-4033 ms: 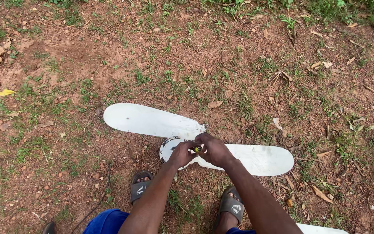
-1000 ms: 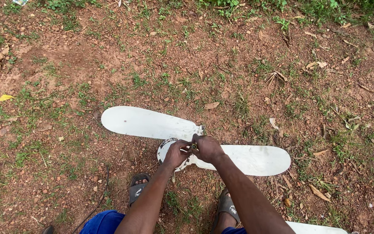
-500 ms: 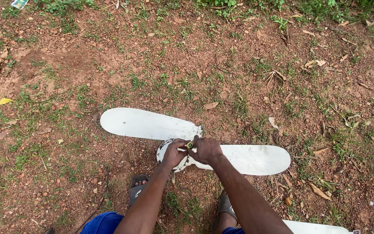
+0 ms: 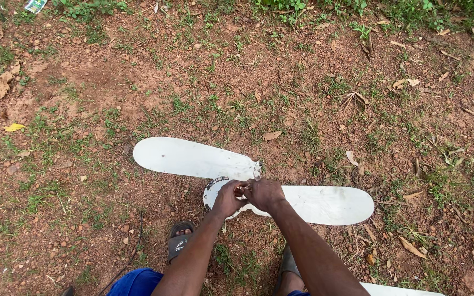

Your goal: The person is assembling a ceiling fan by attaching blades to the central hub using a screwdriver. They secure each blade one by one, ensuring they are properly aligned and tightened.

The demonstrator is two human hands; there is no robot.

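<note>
A white ceiling fan lies on bare ground, its round hub [image 4: 213,192] partly under my hands. One blade [image 4: 193,158] stretches to the upper left, another blade [image 4: 330,204] to the right. My left hand [image 4: 228,198] and my right hand [image 4: 265,194] meet over the hub, fingers pinched together around a small part that I cannot make out. A small metal bracket [image 4: 258,169] sticks up at the inner end of the left blade.
Red dirt with grass patches and dry leaves [image 4: 272,135] lies all around. My sandalled feet [image 4: 179,241] stand just below the fan. A third white blade [image 4: 396,289] shows at the bottom right edge. A thin dark cable [image 4: 133,255] runs by my left foot.
My hands stay on the hub with only small finger movements. The view has shifted slightly; the fan has not moved.
</note>
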